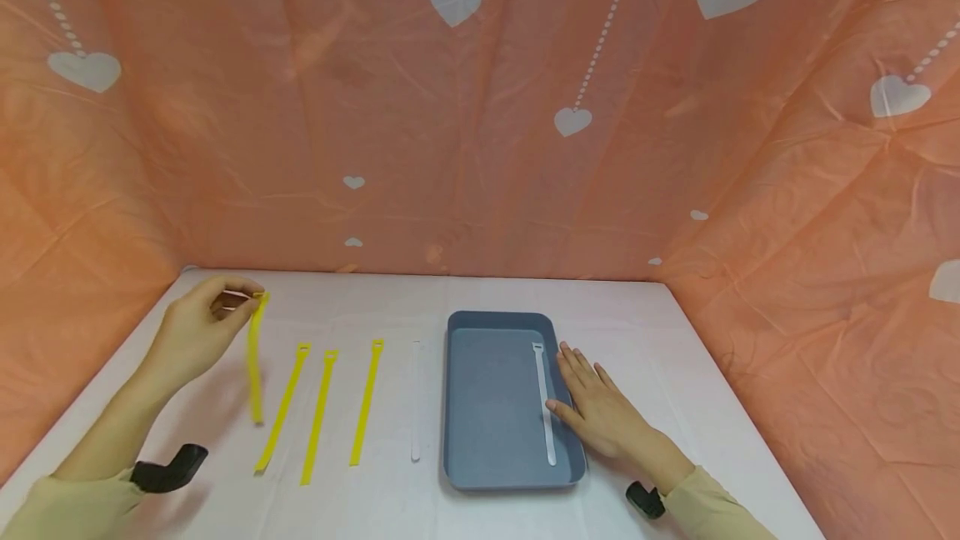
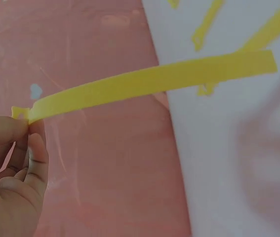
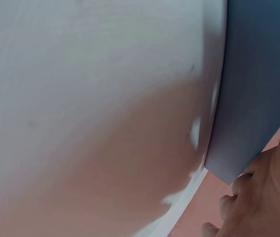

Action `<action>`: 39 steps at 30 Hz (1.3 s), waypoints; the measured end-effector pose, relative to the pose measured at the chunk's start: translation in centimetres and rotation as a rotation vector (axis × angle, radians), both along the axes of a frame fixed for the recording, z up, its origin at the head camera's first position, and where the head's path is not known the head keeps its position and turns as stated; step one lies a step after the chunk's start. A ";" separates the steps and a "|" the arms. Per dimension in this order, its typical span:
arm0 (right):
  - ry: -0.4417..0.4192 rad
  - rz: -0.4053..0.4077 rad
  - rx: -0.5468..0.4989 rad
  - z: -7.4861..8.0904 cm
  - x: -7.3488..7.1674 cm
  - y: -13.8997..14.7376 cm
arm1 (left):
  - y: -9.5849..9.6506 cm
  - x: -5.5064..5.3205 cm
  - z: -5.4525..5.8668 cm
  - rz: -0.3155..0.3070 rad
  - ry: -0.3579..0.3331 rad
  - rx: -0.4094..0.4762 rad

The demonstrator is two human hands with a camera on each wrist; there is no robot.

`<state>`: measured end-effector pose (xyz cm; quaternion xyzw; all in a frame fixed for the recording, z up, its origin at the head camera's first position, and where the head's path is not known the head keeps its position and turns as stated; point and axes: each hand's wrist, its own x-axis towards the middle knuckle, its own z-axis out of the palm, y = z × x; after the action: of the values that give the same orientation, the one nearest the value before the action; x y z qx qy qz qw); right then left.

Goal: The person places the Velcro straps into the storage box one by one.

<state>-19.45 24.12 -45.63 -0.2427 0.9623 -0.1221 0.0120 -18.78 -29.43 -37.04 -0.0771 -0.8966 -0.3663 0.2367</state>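
Observation:
My left hand (image 1: 198, 332) pinches a yellow cable strap (image 1: 254, 365) at its slotted head, and the strap's tail hangs down. In the left wrist view, the held strap (image 2: 144, 81) stretches away from thumb and fingertips in a gentle curve. Three more yellow cable straps (image 1: 321, 419) lie side by side on the table, slotted heads pointing away from me. My right hand (image 1: 600, 411) rests with straight fingers along the right rim of a blue-grey tray (image 1: 495, 407), its thumb over the rim. Inside that tray, towards its right wall, lies a white cable strap (image 1: 543, 407).
Between the yellow straps and the tray, another white strap (image 1: 416, 402) lies on the white tabletop (image 1: 375, 298). An orange curtain (image 1: 450, 148) with pale hearts surrounds the table at the back and both sides.

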 end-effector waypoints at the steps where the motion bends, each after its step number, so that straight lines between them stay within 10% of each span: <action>1: 0.000 0.000 -0.001 0.0 0.0 0.0 | 0.3 -0.1 0.2 -0.001 0.011 0.007; 18: -0.012 -0.002 -0.010 -0.4 -0.1 0.1 | 6.3 -2.6 3.2 -0.108 0.047 0.159; 39: 0.009 -0.003 -0.017 -0.4 -0.2 0.2 | 14.6 -4.4 3.6 -0.305 0.033 0.495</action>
<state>-19.62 24.33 -46.06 -0.2420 0.9616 -0.1294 0.0056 -23.22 -14.88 -33.48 -0.1568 -0.7540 -0.6040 0.2053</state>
